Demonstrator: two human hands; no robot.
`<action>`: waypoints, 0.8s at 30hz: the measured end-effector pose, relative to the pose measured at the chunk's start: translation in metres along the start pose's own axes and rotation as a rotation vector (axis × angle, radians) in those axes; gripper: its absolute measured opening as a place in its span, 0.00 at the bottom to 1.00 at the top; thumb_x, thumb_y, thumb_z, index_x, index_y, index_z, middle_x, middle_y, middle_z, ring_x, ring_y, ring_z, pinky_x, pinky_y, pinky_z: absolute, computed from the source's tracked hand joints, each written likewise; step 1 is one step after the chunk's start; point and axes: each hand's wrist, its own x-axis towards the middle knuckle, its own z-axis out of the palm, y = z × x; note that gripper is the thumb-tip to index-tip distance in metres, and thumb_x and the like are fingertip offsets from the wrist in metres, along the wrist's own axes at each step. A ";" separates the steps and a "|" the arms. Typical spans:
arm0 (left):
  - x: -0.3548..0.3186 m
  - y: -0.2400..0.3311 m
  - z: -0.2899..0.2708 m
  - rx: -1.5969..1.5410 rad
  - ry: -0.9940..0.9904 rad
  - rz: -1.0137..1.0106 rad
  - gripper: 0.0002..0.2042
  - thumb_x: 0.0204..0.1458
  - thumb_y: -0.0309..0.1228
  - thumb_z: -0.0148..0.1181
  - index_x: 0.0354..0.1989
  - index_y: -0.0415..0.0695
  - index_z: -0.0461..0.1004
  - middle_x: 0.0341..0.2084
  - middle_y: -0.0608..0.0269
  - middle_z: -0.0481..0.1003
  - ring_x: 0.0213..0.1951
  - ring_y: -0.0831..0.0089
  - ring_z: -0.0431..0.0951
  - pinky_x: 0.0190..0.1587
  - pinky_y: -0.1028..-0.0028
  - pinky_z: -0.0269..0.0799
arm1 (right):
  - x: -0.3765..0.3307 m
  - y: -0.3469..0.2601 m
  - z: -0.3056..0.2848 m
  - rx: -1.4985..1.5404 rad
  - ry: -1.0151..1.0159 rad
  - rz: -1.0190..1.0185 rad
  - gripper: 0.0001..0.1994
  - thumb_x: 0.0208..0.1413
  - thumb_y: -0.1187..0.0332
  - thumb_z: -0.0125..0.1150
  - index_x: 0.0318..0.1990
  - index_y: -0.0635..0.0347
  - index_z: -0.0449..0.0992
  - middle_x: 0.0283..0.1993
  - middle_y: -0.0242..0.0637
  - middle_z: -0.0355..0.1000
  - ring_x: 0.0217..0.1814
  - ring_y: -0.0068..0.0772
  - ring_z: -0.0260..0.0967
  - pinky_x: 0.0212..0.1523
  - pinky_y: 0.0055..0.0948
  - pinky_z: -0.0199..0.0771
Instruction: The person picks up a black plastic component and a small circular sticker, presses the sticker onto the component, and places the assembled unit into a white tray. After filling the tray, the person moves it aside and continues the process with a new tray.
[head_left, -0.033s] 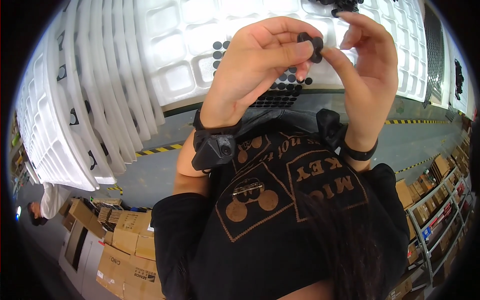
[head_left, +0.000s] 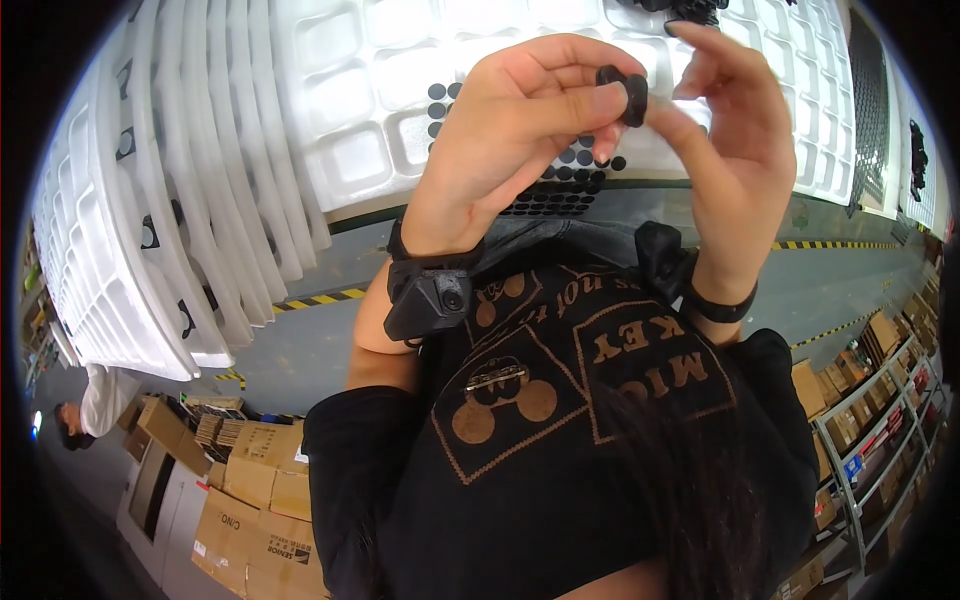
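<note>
A small black round part (head_left: pixel 628 92) is pinched between the fingertips of both my hands, held up in front of a white moulded tray (head_left: pixel 350 90) with square pockets. My left hand (head_left: pixel 520 130) grips it with thumb and forefinger from the left. My right hand (head_left: pixel 735 150) meets it from the right, thumb against the part and forefinger raised. Rows of black discs (head_left: pixel 575 175) lie on the tray just behind my hands. Each wrist carries a black strapped device (head_left: pixel 435 295).
Several white trays (head_left: pixel 170 220) lean stacked at the left. Cardboard boxes (head_left: pixel 250 500) sit at the lower left, near a person in white (head_left: pixel 100 400). Shelving with boxes (head_left: pixel 880 420) stands at the right. Yellow-black tape (head_left: pixel 320 298) marks the grey floor.
</note>
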 end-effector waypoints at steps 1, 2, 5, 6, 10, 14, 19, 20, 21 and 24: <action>0.000 0.000 0.002 0.010 0.024 0.001 0.10 0.44 0.20 0.51 0.36 0.33 0.67 0.24 0.59 0.70 0.23 0.76 0.69 0.27 0.80 0.66 | 0.000 -0.001 0.001 0.096 0.024 0.032 0.12 0.34 0.82 0.57 0.32 0.68 0.70 0.31 0.34 0.61 0.33 0.24 0.58 0.37 0.20 0.58; 0.001 -0.001 0.003 0.020 0.048 0.002 0.09 0.44 0.20 0.51 0.36 0.33 0.67 0.24 0.59 0.70 0.23 0.77 0.69 0.27 0.80 0.66 | 0.000 0.001 0.000 0.096 0.024 0.030 0.12 0.34 0.82 0.57 0.32 0.68 0.70 0.31 0.34 0.61 0.33 0.24 0.58 0.37 0.20 0.58; -0.001 -0.002 0.004 0.074 0.061 0.016 0.11 0.44 0.23 0.52 0.37 0.34 0.66 0.25 0.58 0.70 0.23 0.77 0.68 0.26 0.81 0.65 | -0.003 0.009 -0.007 -0.167 -0.105 -0.204 0.17 0.33 0.82 0.57 0.37 0.69 0.69 0.34 0.34 0.61 0.35 0.24 0.59 0.39 0.20 0.59; -0.002 -0.003 0.004 0.118 0.051 0.027 0.12 0.45 0.26 0.52 0.38 0.35 0.65 0.26 0.58 0.70 0.22 0.78 0.67 0.25 0.82 0.64 | -0.005 0.010 -0.010 -0.166 -0.107 -0.206 0.17 0.33 0.82 0.57 0.37 0.69 0.69 0.34 0.34 0.61 0.35 0.24 0.59 0.39 0.20 0.59; 0.000 -0.003 0.005 0.173 0.019 0.036 0.14 0.45 0.28 0.52 0.40 0.35 0.64 0.28 0.57 0.70 0.23 0.78 0.66 0.25 0.83 0.63 | -0.009 0.010 -0.021 0.170 0.104 0.051 0.18 0.34 0.82 0.56 0.38 0.69 0.68 0.36 0.35 0.62 0.37 0.24 0.60 0.39 0.20 0.61; 0.001 -0.002 0.004 0.153 -0.003 0.048 0.14 0.45 0.29 0.53 0.40 0.36 0.64 0.29 0.55 0.70 0.23 0.78 0.66 0.25 0.83 0.63 | -0.006 0.005 -0.028 0.301 0.005 0.450 0.17 0.34 0.83 0.56 0.38 0.69 0.68 0.35 0.35 0.63 0.37 0.24 0.61 0.40 0.21 0.62; 0.003 -0.005 0.002 0.120 -0.002 0.059 0.13 0.45 0.30 0.53 0.38 0.37 0.64 0.29 0.54 0.70 0.24 0.76 0.66 0.25 0.82 0.62 | -0.005 0.013 -0.017 -0.050 0.180 0.026 0.07 0.35 0.79 0.58 0.26 0.63 0.71 0.26 0.31 0.66 0.32 0.25 0.62 0.30 0.21 0.62; 0.003 -0.005 0.001 0.119 0.000 0.058 0.13 0.45 0.30 0.53 0.38 0.37 0.64 0.29 0.54 0.70 0.24 0.76 0.66 0.25 0.82 0.62 | -0.011 0.012 -0.019 -0.192 -0.011 0.024 0.07 0.33 0.78 0.59 0.25 0.62 0.72 0.25 0.31 0.66 0.31 0.26 0.61 0.29 0.21 0.62; 0.003 -0.005 -0.001 0.120 -0.014 0.076 0.13 0.45 0.30 0.53 0.37 0.37 0.64 0.29 0.54 0.70 0.24 0.76 0.66 0.26 0.81 0.62 | -0.015 0.012 -0.020 -0.332 -0.203 0.021 0.07 0.32 0.78 0.60 0.24 0.61 0.72 0.25 0.30 0.65 0.30 0.27 0.61 0.28 0.21 0.62; 0.004 -0.006 -0.002 0.117 -0.046 0.107 0.12 0.45 0.31 0.53 0.36 0.37 0.64 0.30 0.54 0.69 0.25 0.76 0.65 0.26 0.80 0.61 | -0.021 0.019 -0.015 -0.375 -0.193 -0.001 0.07 0.30 0.77 0.60 0.22 0.60 0.72 0.23 0.30 0.64 0.29 0.29 0.59 0.27 0.21 0.61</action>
